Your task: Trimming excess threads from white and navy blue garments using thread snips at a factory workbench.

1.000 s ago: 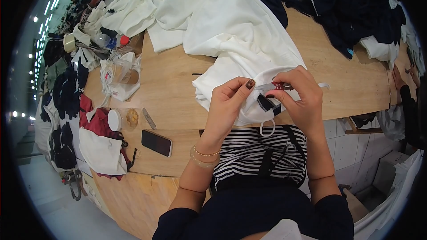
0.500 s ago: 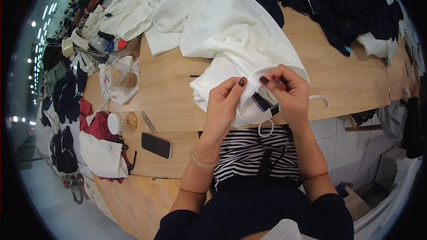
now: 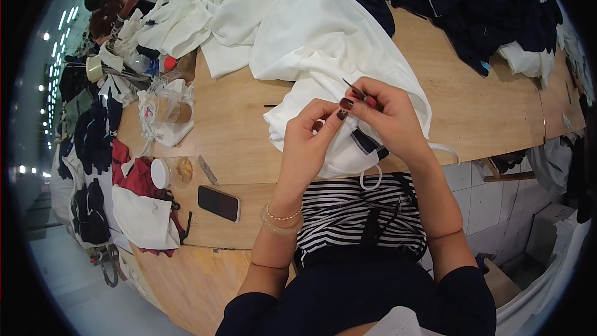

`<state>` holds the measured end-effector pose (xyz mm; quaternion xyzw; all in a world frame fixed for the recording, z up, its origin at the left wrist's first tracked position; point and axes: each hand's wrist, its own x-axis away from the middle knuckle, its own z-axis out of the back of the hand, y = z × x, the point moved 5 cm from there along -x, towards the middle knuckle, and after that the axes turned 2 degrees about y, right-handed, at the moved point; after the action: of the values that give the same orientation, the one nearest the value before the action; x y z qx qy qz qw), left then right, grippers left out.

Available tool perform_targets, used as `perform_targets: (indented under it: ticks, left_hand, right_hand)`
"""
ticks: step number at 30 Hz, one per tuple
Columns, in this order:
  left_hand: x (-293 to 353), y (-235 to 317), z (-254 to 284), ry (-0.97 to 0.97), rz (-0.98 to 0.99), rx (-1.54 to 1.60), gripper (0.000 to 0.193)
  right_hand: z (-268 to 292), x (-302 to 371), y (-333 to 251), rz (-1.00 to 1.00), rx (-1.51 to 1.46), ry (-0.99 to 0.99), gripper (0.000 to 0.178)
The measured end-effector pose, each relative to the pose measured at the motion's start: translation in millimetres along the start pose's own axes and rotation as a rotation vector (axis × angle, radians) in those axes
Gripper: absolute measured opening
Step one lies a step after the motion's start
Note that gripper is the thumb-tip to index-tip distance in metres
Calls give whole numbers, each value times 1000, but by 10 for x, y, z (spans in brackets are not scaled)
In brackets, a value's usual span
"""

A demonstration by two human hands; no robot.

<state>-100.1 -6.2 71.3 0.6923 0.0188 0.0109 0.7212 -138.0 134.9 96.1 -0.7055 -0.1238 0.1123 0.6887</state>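
Observation:
A white garment lies bunched on the table in front of me, with a dark label patch and a white drawcord at its near edge. My left hand is closed in a pinch on the near edge of this garment. Close against it, my right hand is closed round small thread snips. Their thin dark blade points up and left past my fingers, and a bit of red shows in the grip. Whether my right fingertips also hold cloth or thread is hidden.
Several white garments are heaped at the far left, dark navy garments at the far right. On the left side of the wooden table are a phone, a white-lidded jar, a plastic bag and red cloth.
My right hand has turned and moved slightly up and left against my left fingertips. The snips' blade now shows above my fingers. A person has come into sight at the far left.

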Motion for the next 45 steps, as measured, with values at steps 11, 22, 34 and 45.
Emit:
perform_targets:
  ticks: [11, 22, 34, 45]
  left_hand:
    - [32, 11, 10, -38, 247, 453, 19]
    - [41, -4, -3, -72, 225, 529, 18]
    - [50, -8, -4, -110, 219, 532, 18]
    - [35, 42, -26, -96, 231, 426, 17]
  right_hand:
    - [397, 153, -10, 136, -93, 72, 20]
    - [325, 139, 15, 322, 235, 88, 19]
    - [248, 107, -70, 374, 306, 61, 22]
    - [176, 144, -331, 535, 581, 26, 23]
